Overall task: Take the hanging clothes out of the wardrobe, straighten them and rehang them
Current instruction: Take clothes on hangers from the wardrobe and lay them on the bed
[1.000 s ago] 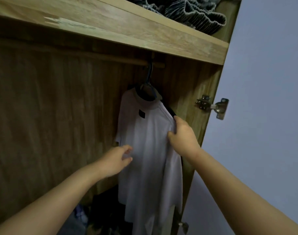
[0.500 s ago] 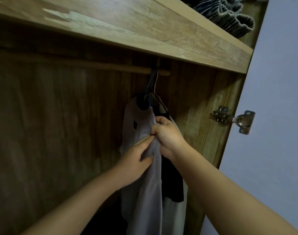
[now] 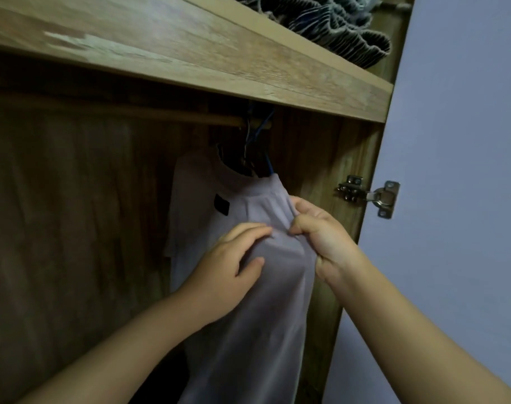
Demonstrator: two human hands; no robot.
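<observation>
Pinching shirt shoulder with my right hand, left hand flat, fingers loose on chest cloth. Shirt hangs on hanger from rail, 12 o'clock above hands. Cloth looks light, limp, bunches easily; better hold probably hanger hook.

A wooden shelf is being seen running across the top of the view. Above the shelf, at its right end, a dark striped fabric is being kept in a rumpled heap. Below the shelf's right end, a metal hinge is being shown fixed to a wooden side panel. Right of the shelf, a pale wall is being shown.
</observation>
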